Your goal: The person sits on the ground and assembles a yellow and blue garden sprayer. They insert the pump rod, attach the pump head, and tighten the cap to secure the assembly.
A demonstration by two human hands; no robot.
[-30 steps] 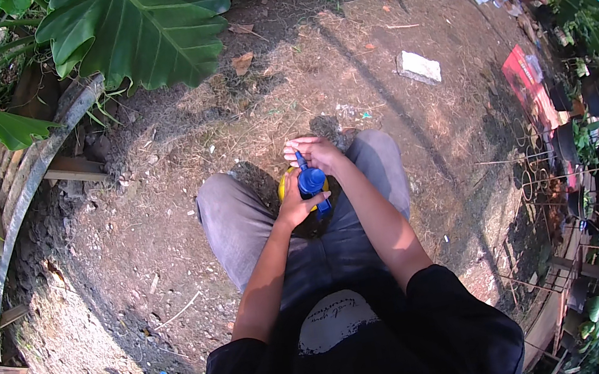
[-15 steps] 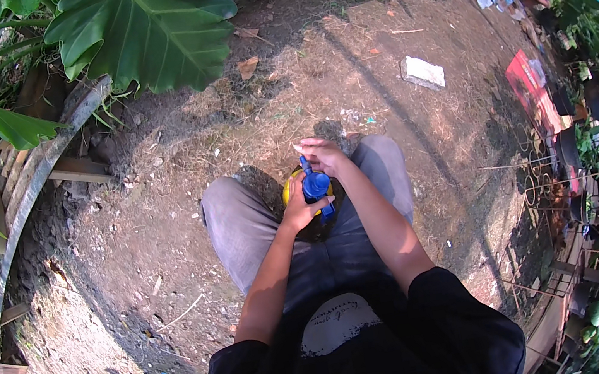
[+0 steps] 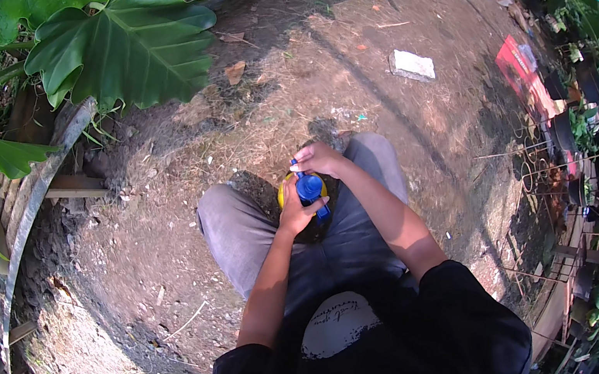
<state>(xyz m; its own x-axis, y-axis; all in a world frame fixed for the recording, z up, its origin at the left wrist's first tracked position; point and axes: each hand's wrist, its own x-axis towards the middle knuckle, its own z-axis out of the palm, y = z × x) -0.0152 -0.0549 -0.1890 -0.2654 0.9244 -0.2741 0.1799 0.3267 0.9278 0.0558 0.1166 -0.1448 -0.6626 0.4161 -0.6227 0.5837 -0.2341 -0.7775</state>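
I sit with grey-trousered knees apart over bare soil. Between my knees is a yellow spray bottle (image 3: 284, 189) with a blue pump head (image 3: 309, 188). My left hand (image 3: 295, 215) wraps around the bottle body just below the blue head. My right hand (image 3: 320, 159) is closed over the top of the blue head from the far side. Most of the yellow body is hidden by my hands.
A large-leafed plant (image 3: 113, 48) overhangs the soil at upper left, beside a curved border of old planks (image 3: 28, 206). A white scrap (image 3: 413, 64) lies on the ground ahead. A red object (image 3: 515, 66) and dark pots (image 3: 565, 133) stand at the right.
My hands and the bottle stay in the same spot between my knees; my right hand's grip on the blue head shifts only slightly.
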